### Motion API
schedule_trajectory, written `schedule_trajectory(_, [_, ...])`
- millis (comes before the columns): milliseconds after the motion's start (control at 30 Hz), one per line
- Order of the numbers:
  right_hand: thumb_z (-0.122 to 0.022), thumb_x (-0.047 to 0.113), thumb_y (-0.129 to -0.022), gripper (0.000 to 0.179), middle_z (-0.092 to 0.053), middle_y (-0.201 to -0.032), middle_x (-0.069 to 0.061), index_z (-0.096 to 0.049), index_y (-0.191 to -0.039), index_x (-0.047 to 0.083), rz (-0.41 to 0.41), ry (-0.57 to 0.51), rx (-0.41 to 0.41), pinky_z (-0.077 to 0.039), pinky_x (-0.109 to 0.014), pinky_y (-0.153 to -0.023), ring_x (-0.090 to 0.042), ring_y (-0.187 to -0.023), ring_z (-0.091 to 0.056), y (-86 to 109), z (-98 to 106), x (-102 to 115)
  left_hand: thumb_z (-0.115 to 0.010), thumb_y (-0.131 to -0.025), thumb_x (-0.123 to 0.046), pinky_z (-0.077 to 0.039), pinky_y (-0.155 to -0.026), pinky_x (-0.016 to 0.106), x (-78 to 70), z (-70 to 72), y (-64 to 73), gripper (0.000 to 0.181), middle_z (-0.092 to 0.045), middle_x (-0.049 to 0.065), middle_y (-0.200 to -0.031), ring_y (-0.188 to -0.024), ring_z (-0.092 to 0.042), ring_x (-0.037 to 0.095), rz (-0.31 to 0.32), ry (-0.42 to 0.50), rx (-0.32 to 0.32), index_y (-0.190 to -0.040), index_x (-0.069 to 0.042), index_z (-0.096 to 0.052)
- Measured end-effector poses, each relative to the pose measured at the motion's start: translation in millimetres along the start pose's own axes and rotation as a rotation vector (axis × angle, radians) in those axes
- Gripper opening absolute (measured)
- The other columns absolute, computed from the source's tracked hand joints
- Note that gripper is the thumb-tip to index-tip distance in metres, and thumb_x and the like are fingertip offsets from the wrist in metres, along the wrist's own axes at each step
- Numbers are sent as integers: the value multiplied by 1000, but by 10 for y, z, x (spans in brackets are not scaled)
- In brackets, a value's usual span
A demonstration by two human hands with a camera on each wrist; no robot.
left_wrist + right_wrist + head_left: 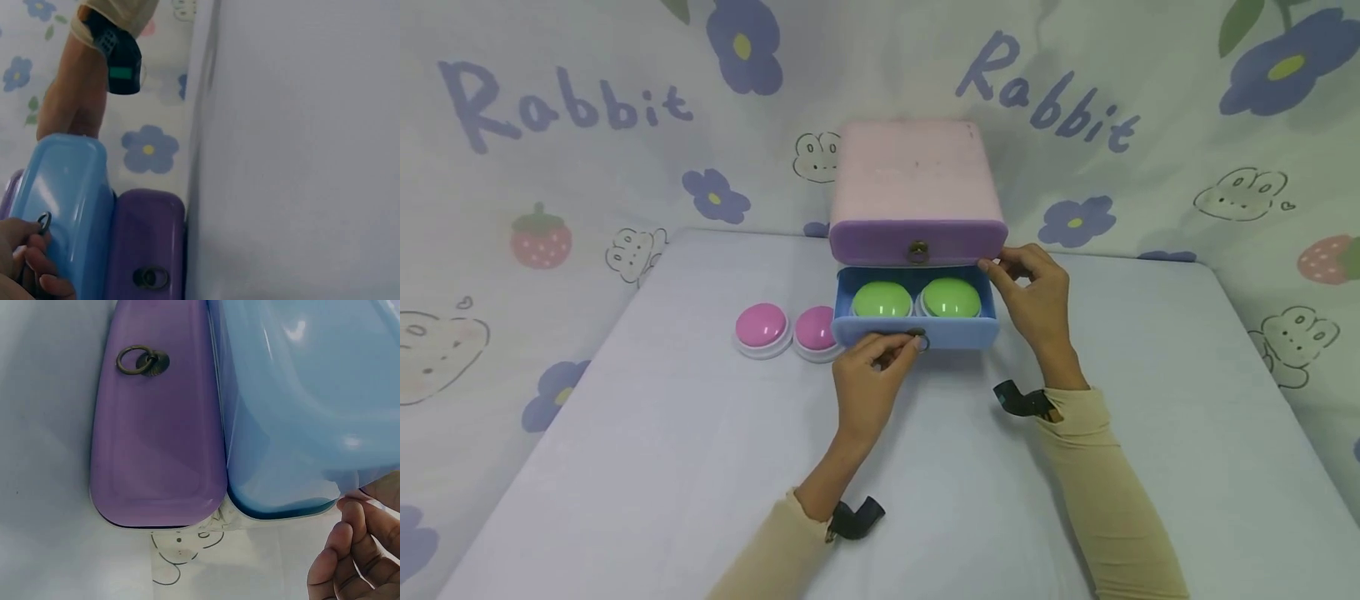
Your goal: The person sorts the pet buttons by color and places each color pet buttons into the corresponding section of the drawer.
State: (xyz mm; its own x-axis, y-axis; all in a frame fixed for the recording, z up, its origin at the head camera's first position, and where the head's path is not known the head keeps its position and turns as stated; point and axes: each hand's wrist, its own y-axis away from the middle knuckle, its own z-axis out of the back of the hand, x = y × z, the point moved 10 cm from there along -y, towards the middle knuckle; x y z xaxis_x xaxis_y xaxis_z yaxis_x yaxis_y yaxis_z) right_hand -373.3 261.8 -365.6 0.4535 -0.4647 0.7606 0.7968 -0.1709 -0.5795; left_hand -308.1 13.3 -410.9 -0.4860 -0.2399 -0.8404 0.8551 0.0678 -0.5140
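A small drawer cabinet (pixel 913 171) with a pink top stands at the back of the table. Its blue drawer (pixel 958 335) is pulled out, and two green dome-topped round pieces (pixel 882 298) sit side by side in it. With thumb and fingertips, my left hand (pixel 867 387) pinches the metal ring pull (pixel 44 222) on the blue front. My right hand (pixel 1037 300) grips the cabinet's right front edge beside that drawer, thumb at the corner under the purple upper drawer (pixel 958 243). A purple lower drawer (pixel 159 444) with its own ring is closed.
Two pink dome-topped pieces on white bases, one farther left (pixel 761 325) and one beside the blue drawer (pixel 815 328), lie on the white table (pixel 647 433). A patterned cloth (pixel 895 50) hangs behind the cabinet.
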Motion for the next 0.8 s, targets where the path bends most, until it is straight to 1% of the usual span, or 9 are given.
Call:
schedule_trajectory(100, [-80, 9, -86, 22, -62, -85, -12, -75, -103, -4, -7, 3, -4, -43, -23, -73, -8, -78, -53, 12, 2, -5, -78, -89, -20, -47, -60, 25, 12, -30, -43, 14, -67, -3, -78, -70, -58, 13, 7, -6, 1, -92, -6, -79])
schedule_trajectory(167, [-79, 6, -86, 22, -62, -86, -14, -74, -103, -6, -9, 15, -6, -43, -23, -73, -7, -78, -52, 16, 5, 28, -78, -89, -20, -48, -60, 25, 20, -53, -70, 15, -67, -2, -78, -70, -58, 13, 7, -10, 2, -92, -5, -79])
schedule_trajectory(300, [-77, 0, -86, 21, -60, -85, -20, -71, -103, -12, -6, 24, -3, -43, -23, -74, -7, -77, -51, 20, 10, 221, -78, -89, -21, -48, -60, 24, 38, -78, -127, 16, -66, -2, -78, -70, -58, 12, 4, -15, -4, -91, -5, -79])
schedule_trajectory(433, [-76, 0, -86, 20, -60, -86, -20, -71, -103, -12, -10, 23, 1, -43, -23, -74, -5, -77, -51, 14, 11, 341, -78, -89, -21, -48, -60, 23, 63, -74, -182, 16, -66, -1, -77, -69, -58, 13, 2, -4, -21, -90, -5, -79])
schedule_trajectory(500, [-77, 0, -86, 20, -61, -86, -19, -72, -103, -11, -17, 25, 1, -43, -24, -74, -5, -77, -51, 14, 5, 302, -79, -88, -20, -47, -60, 23, 83, -71, -197, 15, -66, 0, -77, -68, -58, 13, 5, 3, -24, -90, -5, -79])
schedule_trajectory(700, [-78, 3, -86, 21, -62, -86, -17, -73, -103, -8, -29, 34, 7, -42, -25, -74, -6, -78, -52, 12, -18, 79, -79, -88, -18, -47, -60, 23, 123, -67, -225, 14, -65, -1, -76, -68, -59, 13, 3, 2, -29, -89, -4, -79])
schedule_trajectory(800, [-78, 1, -86, 21, -61, -86, -18, -72, -103, -10, -24, 24, 2, -43, -26, -74, -7, -78, -51, 10, -1, 135, -79, -88, -18, -48, -59, 23, 128, -76, -264, 14, -65, -2, -76, -68, -59, 13, 0, -3, -30, -89, -5, -79])
